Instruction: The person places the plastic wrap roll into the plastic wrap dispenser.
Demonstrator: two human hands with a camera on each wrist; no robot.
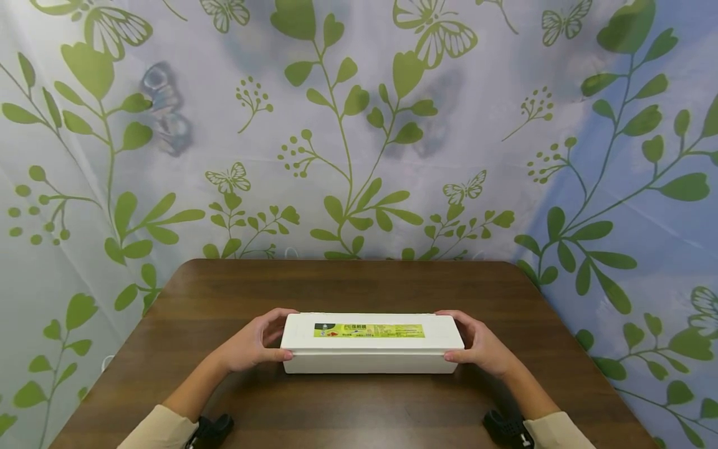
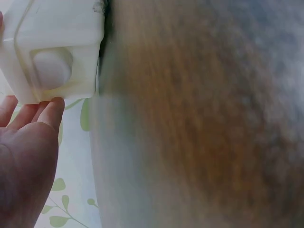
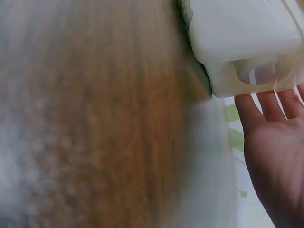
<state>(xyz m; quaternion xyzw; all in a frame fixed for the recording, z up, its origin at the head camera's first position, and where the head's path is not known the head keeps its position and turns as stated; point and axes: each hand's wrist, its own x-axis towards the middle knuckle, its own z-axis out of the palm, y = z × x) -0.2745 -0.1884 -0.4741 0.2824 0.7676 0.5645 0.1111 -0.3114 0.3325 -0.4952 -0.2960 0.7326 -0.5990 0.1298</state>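
Observation:
A long white cling film dispenser box (image 1: 370, 363) with a yellow-green label (image 1: 395, 331) lies level across the brown table. My left hand (image 1: 253, 342) grips its left end, thumb on the front face and fingers behind. At the right end my right hand (image 1: 483, 347) holds it the same way. In the left wrist view the end of the box (image 2: 85, 35) has a rounded opening with a pale round part inside. The opposite end shows a similar opening in the right wrist view, with fingers (image 3: 248, 110) touching the box's edge. The box's back is hidden.
The brown wooden table (image 1: 348, 287) has rounded far corners. Behind and beside it hangs a pale curtain (image 1: 381, 156) printed with green leaves and butterflies. Black bands (image 1: 210, 431) sit at both wrists, by the light sleeves.

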